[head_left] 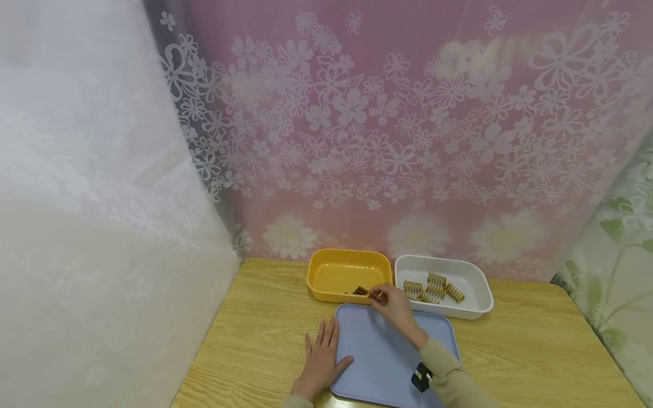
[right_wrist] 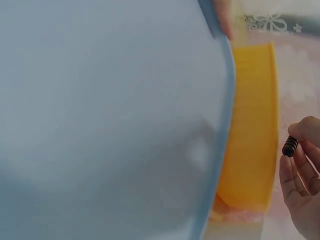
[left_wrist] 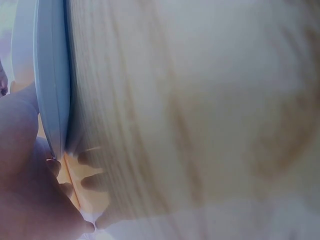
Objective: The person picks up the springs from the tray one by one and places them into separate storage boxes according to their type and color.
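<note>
My right hand (head_left: 393, 309) is over the front edge of the yellow tray (head_left: 316, 283), pinching a small dark ribbed piece that looks like a coil spring (right_wrist: 290, 146) between thumb and fingertips. More dark brown pieces (head_left: 360, 290) lie in that tray close to the fingertips. Flat beside the blue tray (head_left: 380, 362), my left hand (head_left: 322, 357) has its fingers spread on the table and its thumb over the tray's left rim. In the left wrist view, the left hand (left_wrist: 30, 185) is in shadow against the blue tray's edge.
To the right of the yellow tray stands a white tray (head_left: 476, 300) with several yellowish coil springs (head_left: 436, 288) in it. Both trays stand at the back of the wooden table (head_left: 535, 340), before a pink flowered curtain (head_left: 357, 141). A white sheet (head_left: 102, 226) hangs at the left.
</note>
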`<state>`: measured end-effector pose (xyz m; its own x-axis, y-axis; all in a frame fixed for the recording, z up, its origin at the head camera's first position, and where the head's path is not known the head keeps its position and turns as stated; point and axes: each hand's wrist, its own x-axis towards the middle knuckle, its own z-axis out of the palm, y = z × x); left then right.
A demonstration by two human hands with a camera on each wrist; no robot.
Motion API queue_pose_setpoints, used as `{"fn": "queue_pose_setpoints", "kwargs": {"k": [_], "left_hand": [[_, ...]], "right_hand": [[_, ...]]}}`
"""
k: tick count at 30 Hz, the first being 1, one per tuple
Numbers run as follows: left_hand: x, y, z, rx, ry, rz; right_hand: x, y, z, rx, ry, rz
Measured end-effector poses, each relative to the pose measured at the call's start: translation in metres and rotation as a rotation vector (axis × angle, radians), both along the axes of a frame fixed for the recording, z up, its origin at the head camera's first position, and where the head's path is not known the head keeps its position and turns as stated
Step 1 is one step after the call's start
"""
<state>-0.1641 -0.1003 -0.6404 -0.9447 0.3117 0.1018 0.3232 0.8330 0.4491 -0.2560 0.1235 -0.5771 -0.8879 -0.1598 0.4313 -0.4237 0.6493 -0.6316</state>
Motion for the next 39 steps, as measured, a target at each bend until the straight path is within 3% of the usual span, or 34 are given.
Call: {"fn": "queue_pose_setpoints", "kwargs": {"k": [3, 11, 21, 25, 30, 39], "left_hand": [[-0.001, -0.001, -0.002, -0.003, 0.008, 0.003], [-0.001, -0.002, 0.007, -0.026, -0.043, 0.011], [0.000, -0.002, 0.004, 0.005, -0.035, 0.003], [0.001, -0.003, 0.006, -0.007, -0.031, 0.009], [-0.001, -0.003, -0.002, -0.004, 0.022, 0.001], [-0.003, -0.002, -0.002, -0.033, 0.026, 0.011]], "right_hand": [[-0.013, 0.001, 0.005, -0.004, 0.003, -0.005], [-0.043, -0.003, 0.016, 0.027, -0.053, 0.005], [-0.073, -0.012, 0.002, 0.065, -0.149, 0.021], [-0.081, -0.016, -0.007, 0.103, -0.196, 0.041], [-0.088, -0.022, -0.014, 0.183, -0.218, 0.063], [-0.092, -0.027, -0.015, 0.350, -0.287, 0.065]]}}
